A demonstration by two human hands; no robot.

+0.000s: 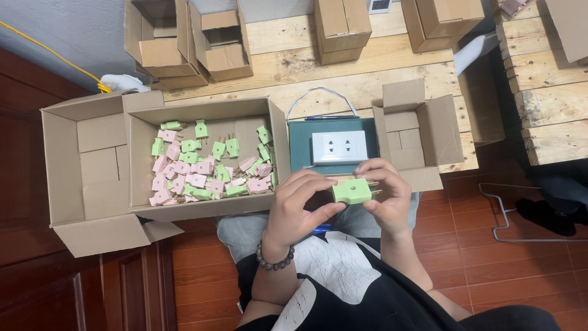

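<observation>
Both my hands hold one light green plug adapter (351, 191) with metal prongs pointing right. My left hand (300, 205) pinches its left end; a beaded bracelet circles that wrist. My right hand (387, 195) grips the pronged end. Just beyond the hands lies a dark green box (300, 147) bearing a white double socket (339, 146). To the left, an open cardboard box (202, 211) contains several green and pink plug adapters (208, 168).
A small empty open carton (419, 132) stands right of the socket. More open and closed cartons (220, 43) sit on the wooden pallet (343, 79) behind. A wire frame (508, 214) lies on the red tile floor at right.
</observation>
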